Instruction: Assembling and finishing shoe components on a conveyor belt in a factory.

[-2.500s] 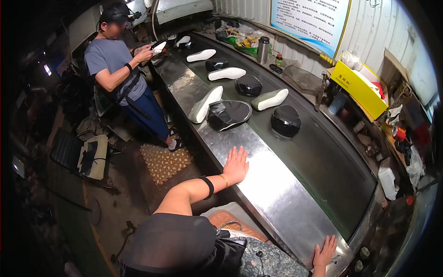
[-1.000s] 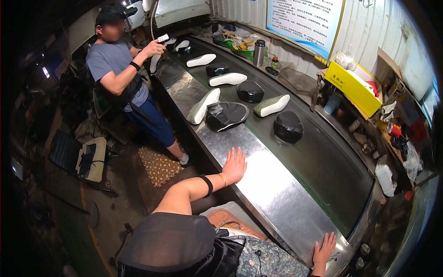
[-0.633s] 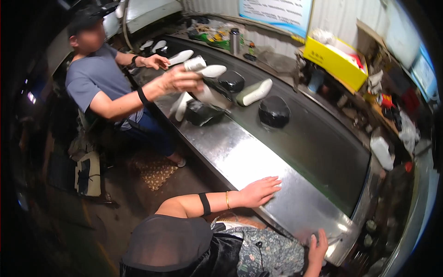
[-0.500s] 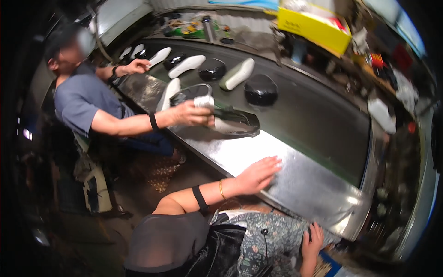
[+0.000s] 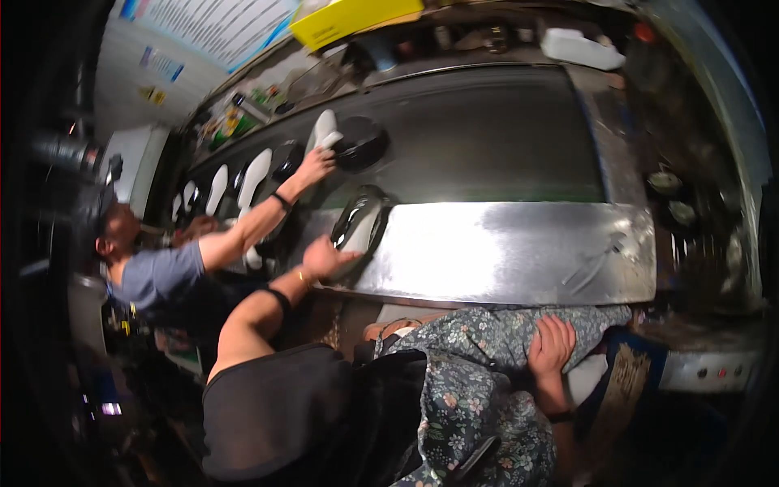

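A glossy black shoe piece with a white sole-shaped bottom [image 5: 362, 234] lies on the metal plate's left part. My left hand [image 5: 326, 258] grips its near end, thumb and fingers around the edge; some fingers are blurred or hidden. My right hand [image 5: 552, 345] lies flat on the floral apron [image 5: 462, 406] over my lap, fingers stretched and holding nothing. Farther left, a co-worker's hand [image 5: 315, 165] reaches over the belt with a small white thing, beside a white sole-shaped piece [image 5: 324, 126] and a round black piece [image 5: 359, 144].
A dark belt [image 5: 487, 134] runs behind the shiny metal plate [image 5: 454, 252]. More white sole-shaped pieces [image 5: 255, 177] stand along it to the left. A yellow box [image 5: 357, 20] and a white plastic jug [image 5: 580, 49] sit behind. At right is a panel with buttons [image 5: 710, 373].
The view has turned right. The black shoe piece, held by the co-worker before, is now on the plate in my left hand's grip. The co-worker's hand has moved over the belt.
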Available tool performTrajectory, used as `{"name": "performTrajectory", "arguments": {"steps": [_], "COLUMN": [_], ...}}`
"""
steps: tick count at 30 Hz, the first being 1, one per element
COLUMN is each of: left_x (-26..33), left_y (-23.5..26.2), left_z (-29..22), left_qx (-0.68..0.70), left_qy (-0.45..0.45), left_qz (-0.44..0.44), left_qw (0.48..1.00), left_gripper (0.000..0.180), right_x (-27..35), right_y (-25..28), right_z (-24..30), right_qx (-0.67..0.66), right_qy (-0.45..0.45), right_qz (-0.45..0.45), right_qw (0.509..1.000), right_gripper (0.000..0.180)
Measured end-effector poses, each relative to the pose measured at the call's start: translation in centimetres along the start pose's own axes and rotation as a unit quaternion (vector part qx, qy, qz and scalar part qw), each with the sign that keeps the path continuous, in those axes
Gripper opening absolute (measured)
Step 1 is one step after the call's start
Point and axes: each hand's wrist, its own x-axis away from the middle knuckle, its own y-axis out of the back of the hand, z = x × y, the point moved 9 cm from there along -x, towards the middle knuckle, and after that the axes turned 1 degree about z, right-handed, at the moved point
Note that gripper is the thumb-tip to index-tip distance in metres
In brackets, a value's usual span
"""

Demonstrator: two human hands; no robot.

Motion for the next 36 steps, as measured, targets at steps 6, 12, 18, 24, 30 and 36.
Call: {"name": "performTrajectory", "arguments": {"steps": [6, 12, 18, 24, 30, 36], "left_x": [9.4, 22.4, 29.8, 36.6, 35.9, 33.9], "left_y": [-4.7, 0.1, -1.1, -2.9, -6.5, -7.0], "left_z": [-15.1, -32.4, -39.0, -38.6, -40.3, -40.3], "left_qx": [0.332, 0.215, 0.426, 0.31, 0.328, 0.409], "left_qy": [-0.169, -0.592, -0.684, -0.784, -0.632, -0.589], "left_qz": [0.082, 0.172, 0.381, 0.323, 0.553, 0.519], "left_qw": [0.924, 0.757, 0.453, 0.429, 0.433, 0.465], "left_gripper": [0.071, 0.093, 0.084, 0.072, 0.037, 0.022], "right_x": [-1.3, -5.5, 2.0, 8.3, 8.4, 7.0], "right_y": [1.3, 19.6, 20.9, 19.4, 18.9, 19.1], "right_z": [-3.8, 10.3, 18.8, 23.4, 20.3, 18.0], "right_qx": [-0.311, -0.153, 0.111, 0.235, 0.165, 0.069], "right_qy": [-0.265, -0.091, -0.084, -0.095, -0.13, -0.13], "right_qz": [-0.027, -0.296, -0.259, -0.164, -0.145, -0.086], "right_qw": [0.912, 0.938, 0.956, 0.953, 0.967, 0.985], "right_gripper": [0.032, 0.062, 0.054, 0.035, 0.038, 0.039]}}
